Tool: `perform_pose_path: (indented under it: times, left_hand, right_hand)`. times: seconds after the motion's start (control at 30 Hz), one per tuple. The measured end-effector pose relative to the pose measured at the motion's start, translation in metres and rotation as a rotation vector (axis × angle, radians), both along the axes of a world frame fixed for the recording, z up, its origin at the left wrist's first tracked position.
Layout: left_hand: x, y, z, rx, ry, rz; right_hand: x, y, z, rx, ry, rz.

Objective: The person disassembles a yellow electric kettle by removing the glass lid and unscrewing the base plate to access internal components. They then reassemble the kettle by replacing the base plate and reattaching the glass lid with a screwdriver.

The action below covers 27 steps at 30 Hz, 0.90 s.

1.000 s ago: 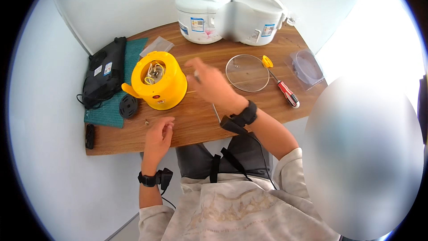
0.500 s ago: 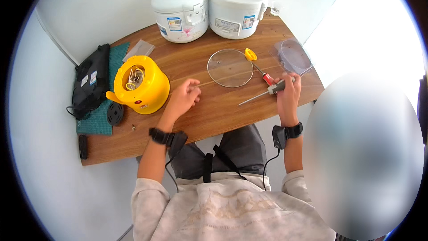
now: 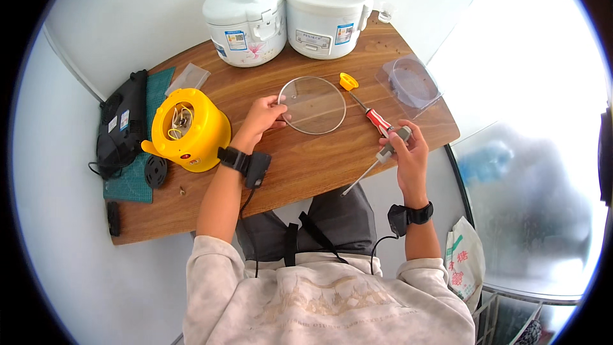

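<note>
I see the left hand point(image 3: 260, 119) pinching, seemingly, the glass lid point(image 3: 314, 106); right hand point(image 3: 412, 157) grips a grey screwdriver point(image 3: 384, 154); blue-edged labels point(image 3: 236, 40) front white cookers point(image 3: 327, 14)!

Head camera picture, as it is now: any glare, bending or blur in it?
Head view: the upper right burns out to white; head view again: the corners go black with a bluish fringe, and the front edge of the table bows; same head view: the glass lid and the screwdriver in the right hand look fairly sharp.
</note>
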<state>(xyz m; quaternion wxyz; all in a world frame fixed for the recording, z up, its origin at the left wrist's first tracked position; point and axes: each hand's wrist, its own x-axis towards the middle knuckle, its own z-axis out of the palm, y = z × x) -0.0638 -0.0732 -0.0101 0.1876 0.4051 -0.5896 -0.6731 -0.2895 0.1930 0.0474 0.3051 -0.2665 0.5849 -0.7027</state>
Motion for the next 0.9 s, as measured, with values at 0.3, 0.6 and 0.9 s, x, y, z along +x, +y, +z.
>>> perform_pose_path:
  times: [0.3, 0.6, 0.9]
  left_hand:
    - [0.043, 0.023, 0.021, 0.018, 0.010, 0.116]
    - [0.066, 0.014, 0.000, 0.198, 0.347, 0.121]
    - [0.063, 0.027, -0.001, 0.124, 0.286, 0.168]
  right_hand:
    - [0.005, -0.052, -0.014, 0.239, 0.152, 0.269]
    - [-0.007, -0.108, -0.027, 0.453, 0.541, 0.250]
    - [-0.007, -0.116, -0.038, 0.488, 0.883, 0.208]
